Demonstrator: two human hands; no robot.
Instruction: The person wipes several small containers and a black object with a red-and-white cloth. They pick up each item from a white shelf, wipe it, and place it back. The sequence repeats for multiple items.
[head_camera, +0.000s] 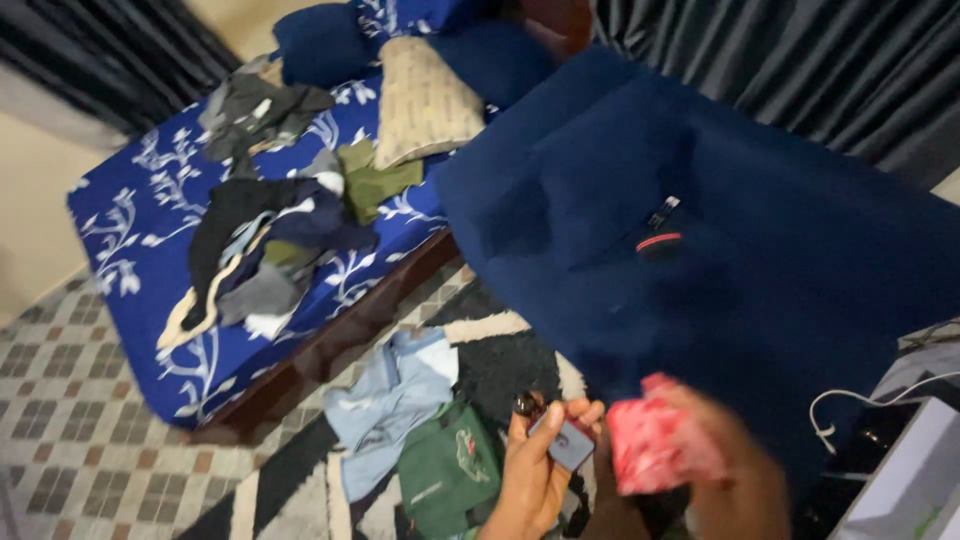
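1. Bedroom floor, tiled, with a black-and-white rug (500, 365) beside a low bed (140, 250) in a blue flowered sheet, dark curtains behind.
2. My left hand (535, 475) sits low in the middle, its grip curled around a small grey flat gadget (570, 443) with a dark knob or key end (524, 405) poking past the thumb; I judge it is held up for a look.
3. My right hand (735, 480) is badly blurred. Its grip seems closed on a crumpled red-and-white cloth (655, 445), just beside the gadget.
4. Below the hands lie a green bag (450, 470) and a light blue shirt (395, 400), dropped on the rug.
5. A big navy cloth (750, 250) drapes over something I cannot see, hiding it fully.
6. Clothes (260, 230) heap on the bed near a beige pillow (425, 100).
7. At right, a white cable (850, 400) and a box corner are cut off.
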